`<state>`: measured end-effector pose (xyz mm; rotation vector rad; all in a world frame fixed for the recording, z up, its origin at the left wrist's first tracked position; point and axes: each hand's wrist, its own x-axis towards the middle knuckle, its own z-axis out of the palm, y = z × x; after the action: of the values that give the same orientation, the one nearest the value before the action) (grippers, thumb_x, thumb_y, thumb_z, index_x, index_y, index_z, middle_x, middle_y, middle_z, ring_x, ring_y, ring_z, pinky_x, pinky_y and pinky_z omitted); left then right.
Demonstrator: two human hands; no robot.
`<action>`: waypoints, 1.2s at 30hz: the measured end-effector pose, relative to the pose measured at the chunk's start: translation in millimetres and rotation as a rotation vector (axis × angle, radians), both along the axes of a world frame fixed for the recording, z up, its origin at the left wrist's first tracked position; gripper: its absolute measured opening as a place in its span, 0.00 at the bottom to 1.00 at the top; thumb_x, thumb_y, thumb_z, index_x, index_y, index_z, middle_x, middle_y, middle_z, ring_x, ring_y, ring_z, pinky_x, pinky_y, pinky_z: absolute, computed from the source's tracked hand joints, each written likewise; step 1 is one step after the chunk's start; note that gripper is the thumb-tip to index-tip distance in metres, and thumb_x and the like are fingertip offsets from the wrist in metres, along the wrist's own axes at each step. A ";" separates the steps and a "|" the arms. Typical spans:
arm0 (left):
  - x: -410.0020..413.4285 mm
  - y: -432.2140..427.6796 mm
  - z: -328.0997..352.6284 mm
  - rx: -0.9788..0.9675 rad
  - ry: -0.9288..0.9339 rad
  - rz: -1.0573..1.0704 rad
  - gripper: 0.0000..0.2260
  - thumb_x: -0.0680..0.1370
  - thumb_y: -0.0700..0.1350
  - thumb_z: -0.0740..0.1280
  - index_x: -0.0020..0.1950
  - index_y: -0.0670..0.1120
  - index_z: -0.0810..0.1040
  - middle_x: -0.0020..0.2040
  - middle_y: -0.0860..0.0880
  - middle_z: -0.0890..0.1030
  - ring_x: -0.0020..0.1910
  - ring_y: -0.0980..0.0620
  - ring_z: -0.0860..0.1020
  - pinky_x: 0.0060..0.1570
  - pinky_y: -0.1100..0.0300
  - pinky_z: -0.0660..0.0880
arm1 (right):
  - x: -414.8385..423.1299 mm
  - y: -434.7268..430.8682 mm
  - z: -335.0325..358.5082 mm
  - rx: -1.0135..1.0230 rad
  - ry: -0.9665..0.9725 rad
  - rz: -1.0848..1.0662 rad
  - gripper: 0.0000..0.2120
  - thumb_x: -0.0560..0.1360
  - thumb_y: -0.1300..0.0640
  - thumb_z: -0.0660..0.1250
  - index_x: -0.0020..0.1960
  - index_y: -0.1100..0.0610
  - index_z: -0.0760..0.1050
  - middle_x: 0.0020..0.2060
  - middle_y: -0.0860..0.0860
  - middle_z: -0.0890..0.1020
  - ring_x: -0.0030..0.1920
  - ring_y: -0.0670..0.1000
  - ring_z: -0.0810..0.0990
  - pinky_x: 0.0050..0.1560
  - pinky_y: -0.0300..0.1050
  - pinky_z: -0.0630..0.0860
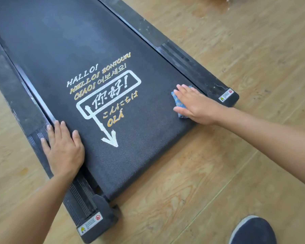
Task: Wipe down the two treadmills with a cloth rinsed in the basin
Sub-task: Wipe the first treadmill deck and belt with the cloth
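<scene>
The right hand (199, 106) lies flat with straight fingers on a blue speckled cloth (179, 101), pressing it onto the near right part of the black textured treadmill belt (113, 50), probably to wipe there. The left hand (63, 148), spread flat, rests across the near left belt edge and the dusty black side rail (12, 95), apparently as a support for leaning.

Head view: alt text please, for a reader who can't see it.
A right hand presses a blue cloth flat on a black treadmill belt near its end. The left hand rests flat across the belt's other edge and rail. Multilingual greetings are printed on the belt; a shoe stands on the wooden floor.
</scene>
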<state>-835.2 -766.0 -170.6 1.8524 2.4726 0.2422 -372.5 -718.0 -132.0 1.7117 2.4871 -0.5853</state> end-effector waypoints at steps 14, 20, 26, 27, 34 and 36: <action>4.5 0.1 -0.4 0.018 0.000 0.031 0.26 0.88 0.52 0.54 0.84 0.43 0.62 0.86 0.46 0.59 0.86 0.46 0.53 0.82 0.39 0.50 | 0.4 38.7 57.1 0.152 0.385 -0.286 0.15 0.72 0.66 0.70 0.47 0.46 0.76 0.45 0.44 0.75 0.46 0.41 0.76 0.43 0.35 0.68; 1.9 0.3 -3.8 0.017 0.012 0.029 0.26 0.88 0.53 0.55 0.84 0.43 0.63 0.85 0.46 0.60 0.85 0.46 0.54 0.82 0.40 0.51 | -16.3 59.9 57.8 0.273 0.179 -0.217 0.15 0.69 0.67 0.68 0.49 0.50 0.73 0.50 0.51 0.74 0.55 0.57 0.73 0.52 0.52 0.71; 1.0 1.3 -5.3 0.047 -0.001 0.032 0.26 0.87 0.54 0.55 0.84 0.44 0.64 0.85 0.47 0.61 0.85 0.47 0.56 0.83 0.40 0.52 | -34.5 38.8 30.9 0.265 -0.017 -0.227 0.12 0.76 0.61 0.65 0.59 0.54 0.75 0.56 0.51 0.74 0.60 0.57 0.72 0.54 0.50 0.71; 0.5 2.5 -5.2 0.043 -0.002 0.032 0.26 0.87 0.54 0.55 0.84 0.44 0.64 0.85 0.48 0.61 0.85 0.47 0.55 0.83 0.41 0.51 | -38.8 45.8 27.3 0.332 0.051 -0.194 0.13 0.77 0.61 0.65 0.61 0.56 0.75 0.58 0.52 0.75 0.62 0.58 0.74 0.55 0.52 0.73; 0.7 4.0 -6.6 0.048 0.015 0.015 0.29 0.86 0.57 0.46 0.85 0.47 0.61 0.86 0.50 0.58 0.86 0.51 0.51 0.83 0.44 0.48 | -43.4 86.5 -19.2 0.117 -0.051 0.001 0.46 0.78 0.23 0.41 0.86 0.51 0.44 0.85 0.47 0.43 0.84 0.46 0.41 0.84 0.55 0.48; -1.9 2.9 -8.1 0.048 0.022 -0.020 0.30 0.85 0.56 0.43 0.85 0.47 0.60 0.86 0.52 0.57 0.86 0.52 0.51 0.83 0.45 0.46 | -40.3 94.2 -23.9 0.156 -0.104 -0.070 0.47 0.77 0.22 0.38 0.86 0.52 0.41 0.85 0.49 0.40 0.84 0.47 0.37 0.84 0.56 0.43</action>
<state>-837.1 -763.1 -178.7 1.9072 2.4825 0.2843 -412.8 -623.8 -155.9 1.8381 2.4669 -0.3047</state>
